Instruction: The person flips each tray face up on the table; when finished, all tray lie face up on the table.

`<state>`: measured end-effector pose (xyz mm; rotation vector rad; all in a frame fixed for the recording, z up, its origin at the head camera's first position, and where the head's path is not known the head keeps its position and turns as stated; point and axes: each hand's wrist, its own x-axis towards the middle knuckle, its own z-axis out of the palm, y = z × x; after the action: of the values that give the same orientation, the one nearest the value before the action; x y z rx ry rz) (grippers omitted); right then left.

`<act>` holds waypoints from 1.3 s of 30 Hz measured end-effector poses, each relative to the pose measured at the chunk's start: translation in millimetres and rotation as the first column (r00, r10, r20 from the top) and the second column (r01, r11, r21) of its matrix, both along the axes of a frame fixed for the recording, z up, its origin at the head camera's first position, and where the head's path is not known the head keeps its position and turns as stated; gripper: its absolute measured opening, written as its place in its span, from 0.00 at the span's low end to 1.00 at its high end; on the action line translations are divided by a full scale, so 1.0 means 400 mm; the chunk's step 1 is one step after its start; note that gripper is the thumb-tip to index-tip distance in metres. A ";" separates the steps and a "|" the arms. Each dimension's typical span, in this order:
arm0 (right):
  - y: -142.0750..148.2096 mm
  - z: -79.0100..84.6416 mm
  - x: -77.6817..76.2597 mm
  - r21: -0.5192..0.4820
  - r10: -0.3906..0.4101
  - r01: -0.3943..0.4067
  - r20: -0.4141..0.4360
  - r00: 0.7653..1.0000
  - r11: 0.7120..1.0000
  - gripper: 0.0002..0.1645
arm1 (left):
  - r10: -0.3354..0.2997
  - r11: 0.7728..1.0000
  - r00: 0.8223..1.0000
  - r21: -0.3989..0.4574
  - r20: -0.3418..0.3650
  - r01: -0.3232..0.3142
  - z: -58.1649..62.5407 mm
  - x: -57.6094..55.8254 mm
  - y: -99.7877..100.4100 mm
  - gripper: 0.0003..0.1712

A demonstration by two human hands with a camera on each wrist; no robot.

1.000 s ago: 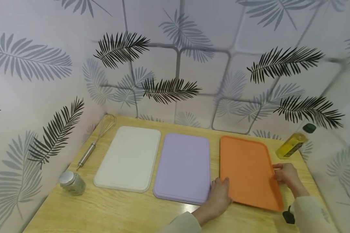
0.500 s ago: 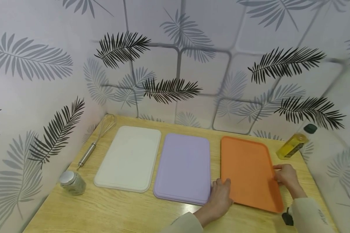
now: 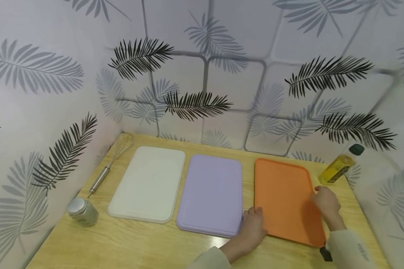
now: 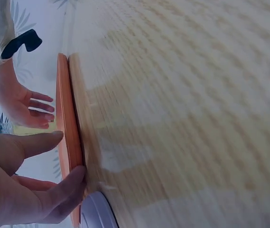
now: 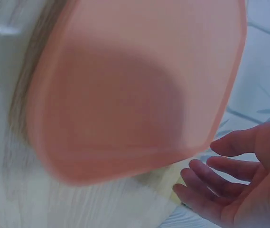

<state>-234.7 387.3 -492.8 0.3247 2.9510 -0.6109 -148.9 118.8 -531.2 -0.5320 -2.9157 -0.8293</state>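
i see the left hand (image 3: pixel 251 228) on one edge of the orange tray (image 3: pixel 282 201), and the right hand (image 3: pixel 327 203) by the other. farther left are a purple board (image 3: pixel 211 194), a white board (image 3: pixel 148 183), a whisk (image 3: pixel 103 178) and a jar (image 3: pixel 83 213).

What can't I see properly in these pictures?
- Bottle label: too small to read in the head view.
- What's inside the jar: too small and blurry in the head view.
- Orange tray underneath: hidden in the head view because it faces the table.
- Right hand: partly cut off by the right edge in the right wrist view.
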 end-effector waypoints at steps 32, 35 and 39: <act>-0.443 -0.009 -0.002 -0.195 0.217 -0.279 -0.288 0.933 0.940 0.27 | 0.212 0.977 0.968 0.000 -0.138 -0.214 0.013 -0.162 -0.439 0.31; -0.463 -0.018 0.001 -0.190 0.223 -0.288 -0.302 0.927 0.939 0.28 | 0.224 0.973 0.965 -0.019 -0.136 -0.228 0.001 -0.172 -0.464 0.35; -0.486 -0.029 0.003 -0.220 0.225 -0.286 -0.267 0.937 0.932 0.31 | 0.248 0.967 0.965 -0.042 -0.091 -0.252 -0.011 -0.177 -0.484 0.39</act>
<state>-233.4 193.1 -504.6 -0.1726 3.0055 -1.0423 -219.5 -74.7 -535.7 -0.1891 -2.8529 -0.6797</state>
